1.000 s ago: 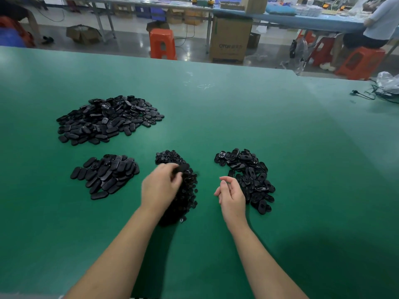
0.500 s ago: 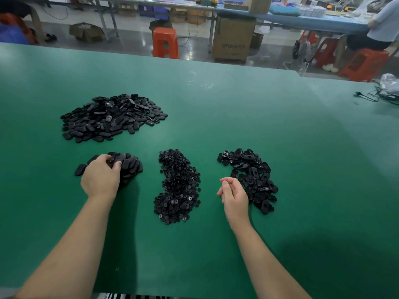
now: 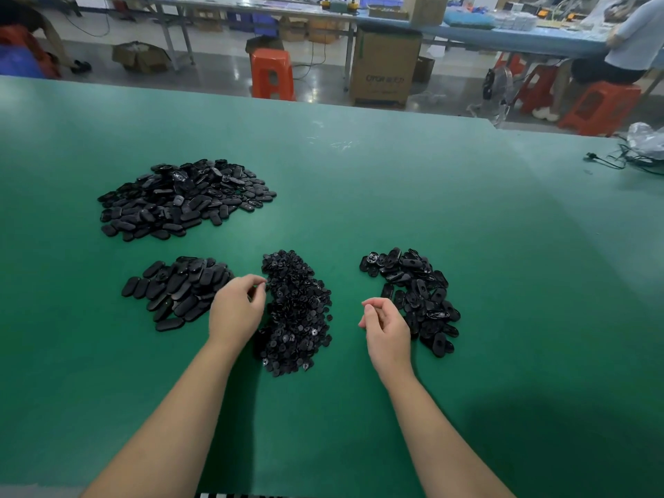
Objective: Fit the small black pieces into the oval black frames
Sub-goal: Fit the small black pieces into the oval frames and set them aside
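Observation:
A heap of small black pieces (image 3: 300, 310) lies on the green table (image 3: 395, 195) in front of me. To its right sits a pile of oval black frames (image 3: 416, 285) with open centres. To its left lies a pile of oval parts (image 3: 179, 289) with closed faces. My left hand (image 3: 235, 310) hovers at the left edge of the small-piece heap, thumb and forefinger loosely curled, with nothing visible between them. My right hand (image 3: 386, 328) rests beside the frame pile, fingers loosely curled and holding nothing.
A larger heap of black oval parts (image 3: 183, 199) lies at the far left. A cable and a plastic bag (image 3: 643, 145) sit at the table's far right edge. Beyond the table are orange stools (image 3: 271, 73), a cardboard box (image 3: 384, 66) and a seated person (image 3: 628, 41).
My left hand carried a part from the small-piece heap to the near-left oval pile, then came back to the heap's left edge. My right hand has stayed put.

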`<state>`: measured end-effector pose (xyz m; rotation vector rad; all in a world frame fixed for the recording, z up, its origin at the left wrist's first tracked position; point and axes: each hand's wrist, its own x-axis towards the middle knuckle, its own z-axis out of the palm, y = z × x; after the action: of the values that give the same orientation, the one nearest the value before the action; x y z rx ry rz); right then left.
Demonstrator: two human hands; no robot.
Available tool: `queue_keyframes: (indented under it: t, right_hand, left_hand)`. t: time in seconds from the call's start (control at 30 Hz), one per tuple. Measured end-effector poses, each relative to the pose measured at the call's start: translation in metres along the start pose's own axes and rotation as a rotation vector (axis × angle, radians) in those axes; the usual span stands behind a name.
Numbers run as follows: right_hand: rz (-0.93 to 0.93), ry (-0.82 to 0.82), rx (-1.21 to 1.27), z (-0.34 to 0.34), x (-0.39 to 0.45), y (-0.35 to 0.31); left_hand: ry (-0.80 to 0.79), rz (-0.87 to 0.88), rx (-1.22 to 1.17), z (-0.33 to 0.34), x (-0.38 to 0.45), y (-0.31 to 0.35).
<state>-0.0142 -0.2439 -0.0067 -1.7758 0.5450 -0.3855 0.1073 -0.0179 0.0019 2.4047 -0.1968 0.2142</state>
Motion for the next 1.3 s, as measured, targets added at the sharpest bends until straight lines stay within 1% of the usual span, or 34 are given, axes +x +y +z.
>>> queue_keyframes:
  t: [0.37, 0.5, 0.63, 0.7, 0.8, 0.97, 1.17, 1.3]
  right_hand:
    - [0.012, -0.007, -0.018, 0.002, 0.0, 0.001]
    - [0.006, -0.004, -0.029, 0.002, 0.0, 0.001]
    - [0.007, -0.005, -0.027, 0.002, 0.0, 0.001]
    - [0.007, -0.002, -0.031, 0.002, 0.0, 0.002]
    - [0.008, -0.005, -0.038, 0.002, 0.0, 0.002]
    - [0.007, -0.014, -0.054, 0.002, -0.001, 0.002]
    - [0.003, -0.017, -0.066, 0.003, -0.001, 0.002]
    - [0.001, -0.032, -0.075, 0.003, -0.002, 0.002]
  left_hand:
    - [0.015, -0.007, 0.108, 0.015, -0.011, -0.009]
    - [0.017, -0.032, 0.089, 0.015, -0.013, -0.009]
    - [0.053, -0.049, 0.064, 0.015, -0.015, -0.008]
    - [0.062, -0.076, 0.093, 0.014, -0.014, -0.01]
    - [0.078, -0.121, 0.063, 0.012, -0.011, -0.014]
    - [0.092, -0.101, 0.034, 0.013, -0.01, -0.016]
    - [0.068, -0.095, 0.033, 0.011, -0.01, -0.015]
    - [0.068, -0.016, -0.045, 0.009, -0.013, -0.012]
